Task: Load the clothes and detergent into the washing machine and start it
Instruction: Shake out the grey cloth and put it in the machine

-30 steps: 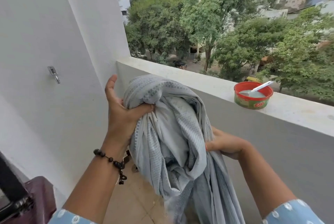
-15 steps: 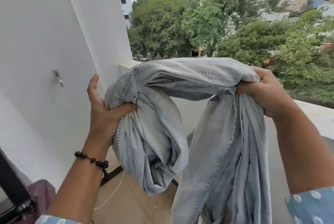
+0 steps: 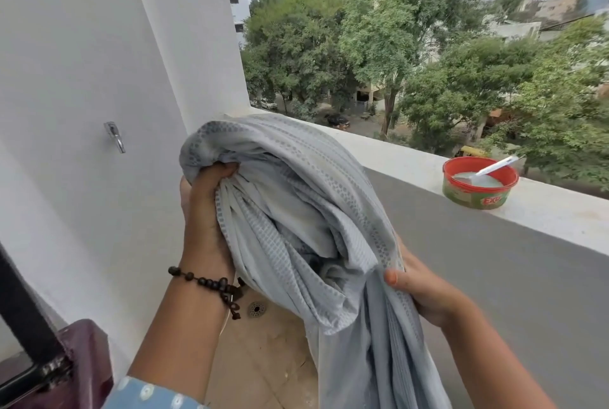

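Observation:
A long pale grey-blue patterned cloth [image 3: 306,210] hangs bunched in front of me on a balcony. My left hand [image 3: 204,207], with a dark bead bracelet at the wrist, grips a gathered bundle of it at chest height. Lower on the right, my right hand [image 3: 425,290] holds the hanging part from behind, thumb on the fabric. A red and green detergent tub [image 3: 478,189] with a white scoop in it stands on the parapet ledge at the right. The maroon corner of the washing machine [image 3: 82,362] shows at the bottom left.
A white wall with a metal hook [image 3: 115,136] runs along the left. The grey parapet [image 3: 527,276] closes the balcony on the right, its white ledge [image 3: 560,214] on top. A floor drain [image 3: 256,309] sits in the tan tiles below. Trees and buildings lie beyond.
My right hand has dropped from high on the right, where it held the cloth spread, to low beside the hanging fabric. The cloth is bunched again, and the tub is back in view.

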`<state>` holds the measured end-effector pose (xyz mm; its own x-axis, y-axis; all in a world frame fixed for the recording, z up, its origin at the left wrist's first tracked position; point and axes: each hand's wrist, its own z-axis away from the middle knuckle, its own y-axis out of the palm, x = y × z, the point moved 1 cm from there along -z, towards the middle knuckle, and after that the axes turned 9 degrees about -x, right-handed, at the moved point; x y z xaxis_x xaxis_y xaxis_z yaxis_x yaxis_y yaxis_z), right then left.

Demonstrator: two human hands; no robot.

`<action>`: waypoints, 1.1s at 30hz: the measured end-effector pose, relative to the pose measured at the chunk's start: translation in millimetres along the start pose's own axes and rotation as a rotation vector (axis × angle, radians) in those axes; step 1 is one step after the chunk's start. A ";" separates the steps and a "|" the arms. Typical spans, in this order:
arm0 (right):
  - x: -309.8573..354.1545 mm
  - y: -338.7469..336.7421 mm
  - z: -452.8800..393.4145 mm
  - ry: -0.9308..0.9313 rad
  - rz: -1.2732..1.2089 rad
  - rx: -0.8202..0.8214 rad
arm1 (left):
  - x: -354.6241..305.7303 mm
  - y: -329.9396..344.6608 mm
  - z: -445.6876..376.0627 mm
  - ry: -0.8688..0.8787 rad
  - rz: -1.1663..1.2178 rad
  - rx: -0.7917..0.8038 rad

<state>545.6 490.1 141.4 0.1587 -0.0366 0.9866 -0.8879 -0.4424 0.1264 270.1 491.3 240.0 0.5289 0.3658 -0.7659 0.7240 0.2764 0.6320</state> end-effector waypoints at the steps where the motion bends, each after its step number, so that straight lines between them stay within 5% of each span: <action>1: -9.0 -1.2 4.1 0.035 -0.024 0.023 | 0.8 -1.1 -2.0 -0.015 0.026 -0.011; 5: -23.7 11.3 5.0 0.057 -0.057 0.021 | 14.6 4.4 6.1 -0.064 0.108 -0.050; 8: -10.6 20.2 -5.6 -0.004 -0.124 -0.209 | 36.0 5.4 18.3 -0.133 0.067 -0.082; 11: 9.3 8.9 -8.1 -0.106 -0.163 -0.388 | 45.5 -6.6 25.9 -0.199 -0.060 -0.011; 16: 51.4 -12.6 -8.2 -0.220 -0.001 -0.422 | 23.4 -35.1 26.5 -0.226 -0.291 0.191; 21: 89.3 -6.8 -18.9 -0.206 0.413 -0.345 | -19.6 -23.4 28.0 -0.036 -0.799 0.433; 26: 114.1 26.4 -32.9 -0.192 0.816 -0.037 | -0.7 15.3 43.9 0.191 -1.314 0.805; 33: 113.4 26.9 -33.8 -0.201 0.579 0.087 | 16.9 23.2 46.6 0.365 -0.922 0.538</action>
<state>525.1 504.3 260.2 -0.2531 -0.4569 0.8528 -0.8168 -0.3714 -0.4414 316.4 462.5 236.2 -0.4040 0.4824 -0.7772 0.9144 0.1892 -0.3579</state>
